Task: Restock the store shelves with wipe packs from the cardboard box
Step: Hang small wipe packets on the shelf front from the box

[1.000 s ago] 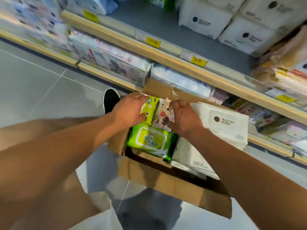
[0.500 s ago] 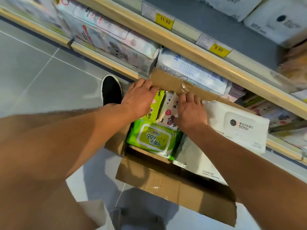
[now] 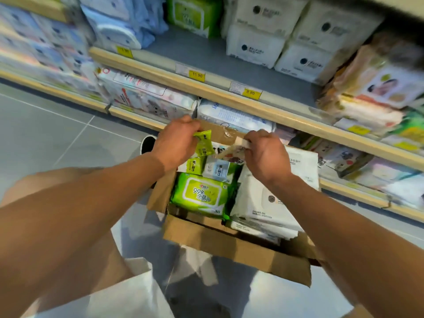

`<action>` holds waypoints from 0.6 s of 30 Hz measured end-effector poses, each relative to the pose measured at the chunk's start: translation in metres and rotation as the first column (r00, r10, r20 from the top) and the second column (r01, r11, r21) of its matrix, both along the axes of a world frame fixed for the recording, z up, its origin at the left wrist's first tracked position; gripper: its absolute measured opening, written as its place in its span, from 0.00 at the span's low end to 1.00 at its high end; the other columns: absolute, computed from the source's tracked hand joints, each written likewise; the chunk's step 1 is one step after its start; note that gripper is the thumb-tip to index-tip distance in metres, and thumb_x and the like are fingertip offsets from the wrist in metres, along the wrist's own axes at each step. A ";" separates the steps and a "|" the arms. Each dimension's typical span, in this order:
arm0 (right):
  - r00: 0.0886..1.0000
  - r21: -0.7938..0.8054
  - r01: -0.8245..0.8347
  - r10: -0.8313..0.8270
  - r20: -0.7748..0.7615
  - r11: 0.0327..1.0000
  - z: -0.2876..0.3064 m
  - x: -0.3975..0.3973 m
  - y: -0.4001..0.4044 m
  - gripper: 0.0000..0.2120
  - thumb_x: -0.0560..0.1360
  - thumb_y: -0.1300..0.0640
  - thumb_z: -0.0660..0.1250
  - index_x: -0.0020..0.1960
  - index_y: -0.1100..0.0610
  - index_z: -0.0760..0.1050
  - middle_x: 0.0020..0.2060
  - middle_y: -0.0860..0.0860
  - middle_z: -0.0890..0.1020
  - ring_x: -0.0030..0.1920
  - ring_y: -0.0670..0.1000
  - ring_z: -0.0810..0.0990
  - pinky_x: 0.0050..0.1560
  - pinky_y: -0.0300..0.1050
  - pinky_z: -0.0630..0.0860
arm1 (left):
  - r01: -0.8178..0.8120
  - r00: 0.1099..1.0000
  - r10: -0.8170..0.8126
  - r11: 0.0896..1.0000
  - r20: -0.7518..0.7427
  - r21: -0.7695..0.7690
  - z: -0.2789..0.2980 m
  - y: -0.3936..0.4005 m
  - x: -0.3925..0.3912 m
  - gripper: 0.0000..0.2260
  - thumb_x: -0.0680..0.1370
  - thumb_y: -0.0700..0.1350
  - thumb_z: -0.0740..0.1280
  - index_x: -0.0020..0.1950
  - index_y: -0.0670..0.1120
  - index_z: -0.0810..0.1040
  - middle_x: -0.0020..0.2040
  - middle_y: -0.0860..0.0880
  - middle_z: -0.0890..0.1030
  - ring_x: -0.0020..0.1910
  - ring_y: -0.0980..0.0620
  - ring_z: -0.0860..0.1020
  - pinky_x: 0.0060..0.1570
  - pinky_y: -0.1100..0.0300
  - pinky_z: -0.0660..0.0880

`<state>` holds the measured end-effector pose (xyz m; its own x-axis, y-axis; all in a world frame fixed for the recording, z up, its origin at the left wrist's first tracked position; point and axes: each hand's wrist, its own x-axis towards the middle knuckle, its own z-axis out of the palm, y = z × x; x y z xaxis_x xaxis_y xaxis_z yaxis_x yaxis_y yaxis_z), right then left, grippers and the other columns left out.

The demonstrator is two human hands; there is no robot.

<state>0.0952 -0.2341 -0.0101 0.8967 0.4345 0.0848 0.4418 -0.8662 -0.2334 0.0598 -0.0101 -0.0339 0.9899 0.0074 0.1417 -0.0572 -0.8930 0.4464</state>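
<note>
I see left hand (image 3: 176,143) pinching small green wipe pack (image 3: 203,143) above cardboard box (image 3: 236,251). Right hand (image 3: 266,154) grips pale patterned pack (image 3: 231,150). Large green pack (image 3: 202,195) lies in box, below shelf (image 3: 160,72).

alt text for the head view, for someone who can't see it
Two hands lift small wipe packs from a cardboard box before store shelves: left hand grips a green pack, right hand a pale pack.
</note>
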 end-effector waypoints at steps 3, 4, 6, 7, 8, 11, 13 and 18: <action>0.994 0.085 0.059 -0.066 0.086 0.995 0.026 -0.009 -0.035 0.09 0.73 0.63 0.64 0.52 0.59 0.77 0.48 0.58 0.79 0.50 0.62 0.75 0.45 0.55 0.77 | 0.030 0.997 -0.031 0.999 0.068 0.018 0.032 -0.027 -0.001 0.11 0.74 0.39 0.67 0.55 0.46 0.80 0.48 0.47 0.75 0.50 0.43 0.76 0.46 0.52 0.74; 0.989 0.105 0.078 -0.091 0.118 0.991 0.033 -0.012 -0.048 0.09 0.73 0.63 0.64 0.52 0.59 0.77 0.48 0.57 0.79 0.50 0.62 0.74 0.46 0.54 0.76 | 0.040 0.995 -0.042 0.999 0.088 0.027 0.042 -0.038 0.000 0.11 0.74 0.39 0.67 0.55 0.46 0.80 0.49 0.46 0.75 0.50 0.43 0.76 0.47 0.52 0.74; 0.975 0.112 0.108 -0.127 0.182 0.988 0.046 -0.018 -0.076 0.09 0.73 0.64 0.64 0.52 0.59 0.77 0.47 0.58 0.80 0.50 0.62 0.74 0.45 0.52 0.75 | 0.064 0.991 -0.068 0.997 0.116 0.040 0.060 -0.064 0.002 0.10 0.74 0.39 0.67 0.54 0.46 0.80 0.49 0.46 0.76 0.51 0.43 0.75 0.47 0.52 0.73; 0.967 0.112 0.122 -0.144 0.210 0.986 0.052 -0.022 -0.091 0.08 0.73 0.64 0.64 0.52 0.60 0.77 0.47 0.58 0.80 0.49 0.62 0.75 0.44 0.51 0.74 | 0.077 0.989 -0.081 0.996 0.127 0.039 0.067 -0.077 0.004 0.10 0.74 0.39 0.67 0.54 0.46 0.80 0.50 0.46 0.76 0.52 0.43 0.75 0.48 0.52 0.72; 0.958 0.116 0.139 -0.163 0.234 0.983 0.056 -0.025 -0.106 0.08 0.73 0.65 0.65 0.52 0.61 0.77 0.45 0.59 0.80 0.48 0.63 0.75 0.42 0.51 0.73 | 0.090 0.986 -0.094 0.995 0.135 0.035 0.073 -0.091 0.005 0.10 0.74 0.39 0.67 0.53 0.47 0.80 0.50 0.47 0.76 0.52 0.44 0.75 0.47 0.53 0.72; 0.927 0.144 0.219 -0.252 0.277 0.965 0.063 -0.034 -0.153 0.06 0.73 0.66 0.65 0.49 0.62 0.77 0.42 0.58 0.79 0.46 0.63 0.75 0.35 0.48 0.68 | 0.145 0.975 -0.148 0.989 0.165 0.031 0.087 -0.135 0.012 0.10 0.73 0.38 0.67 0.53 0.48 0.80 0.49 0.48 0.76 0.51 0.45 0.74 0.49 0.54 0.72; 0.907 0.150 0.274 -0.307 0.288 0.950 0.063 -0.038 -0.184 0.05 0.73 0.66 0.66 0.48 0.62 0.76 0.41 0.57 0.78 0.46 0.62 0.75 0.34 0.46 0.64 | 0.178 0.968 -0.183 0.983 0.173 0.044 0.093 -0.165 0.016 0.10 0.73 0.38 0.68 0.53 0.48 0.80 0.49 0.48 0.76 0.52 0.45 0.74 0.50 0.55 0.70; 0.869 0.138 0.392 -0.415 0.269 0.909 0.057 -0.044 -0.252 0.08 0.72 0.66 0.65 0.51 0.61 0.77 0.44 0.58 0.79 0.48 0.62 0.75 0.37 0.50 0.72 | 0.285 0.935 -0.282 0.958 0.214 0.017 0.096 -0.236 0.026 0.09 0.74 0.39 0.68 0.52 0.47 0.80 0.48 0.48 0.77 0.50 0.46 0.75 0.49 0.52 0.73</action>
<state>0.0510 -0.4864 0.0465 0.9240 0.0214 0.3818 0.1147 -0.9680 -0.2233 0.0856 -0.2458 0.0617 0.8982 -0.2659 0.3501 -0.4019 -0.8195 0.4086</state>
